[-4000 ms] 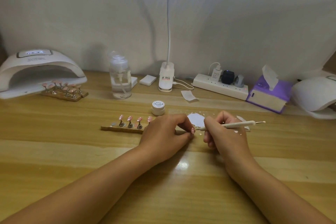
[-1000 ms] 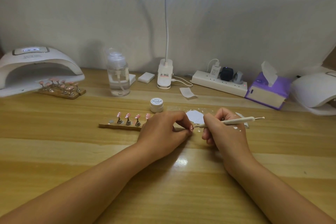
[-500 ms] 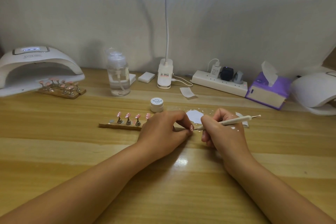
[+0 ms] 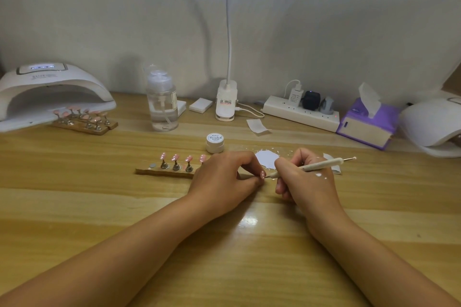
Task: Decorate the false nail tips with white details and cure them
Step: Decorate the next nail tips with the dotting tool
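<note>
Head view: left hand [image 4: 224, 177] pinches a pink nail tip [image 4: 262, 174], right hand [image 4: 305, 183] grips the dotting pen [image 4: 321, 164] touching it.

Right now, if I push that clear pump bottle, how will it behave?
The bottle is tall and narrow, so a push near its top would likely tip it. Liquid seems to sit in its lower part, which should steady a low push. Its smooth clear wall is probably slippery.
</note>
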The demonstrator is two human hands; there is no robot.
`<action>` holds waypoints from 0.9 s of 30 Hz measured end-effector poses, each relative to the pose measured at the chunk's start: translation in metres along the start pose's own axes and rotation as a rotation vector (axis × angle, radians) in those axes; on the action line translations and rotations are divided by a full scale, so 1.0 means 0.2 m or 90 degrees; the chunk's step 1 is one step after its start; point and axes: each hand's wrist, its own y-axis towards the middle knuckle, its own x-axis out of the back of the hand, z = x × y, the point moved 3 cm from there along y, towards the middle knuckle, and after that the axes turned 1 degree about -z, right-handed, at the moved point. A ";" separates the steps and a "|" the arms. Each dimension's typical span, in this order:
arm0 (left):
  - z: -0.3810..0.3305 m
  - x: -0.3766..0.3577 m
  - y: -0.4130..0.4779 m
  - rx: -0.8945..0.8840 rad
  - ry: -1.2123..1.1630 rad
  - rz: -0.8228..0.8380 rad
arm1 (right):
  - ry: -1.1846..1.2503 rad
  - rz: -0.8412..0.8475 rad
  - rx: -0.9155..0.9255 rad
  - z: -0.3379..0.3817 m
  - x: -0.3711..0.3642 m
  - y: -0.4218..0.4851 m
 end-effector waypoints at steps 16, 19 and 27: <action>0.00 0.00 0.00 -0.001 0.008 -0.004 | 0.024 -0.007 -0.012 0.00 0.00 -0.01; 0.00 0.00 0.00 0.000 0.007 -0.003 | 0.020 -0.004 -0.009 0.01 0.00 -0.01; 0.00 0.00 0.00 -0.002 0.002 -0.005 | 0.026 -0.002 -0.010 0.00 0.00 -0.01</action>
